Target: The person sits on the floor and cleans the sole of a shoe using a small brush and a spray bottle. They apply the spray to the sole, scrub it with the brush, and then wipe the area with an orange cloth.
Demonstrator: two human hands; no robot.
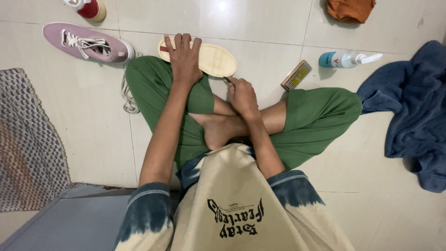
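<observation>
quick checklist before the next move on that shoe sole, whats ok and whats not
1. Left hand flat on the shoe sole, pinning it against the knee: ok.
2. Right hand closed on a small dark tool, tip at the sole's near edge: ok.
3. What kind of tool it is: cannot tell, mostly hidden.
4. Brush and spray bottle on the floor right of the sole: ok.
5. Pink shoe lying apart to the left: ok.
6. Loose lace beside the left knee, near the leg: not ok.
</observation>
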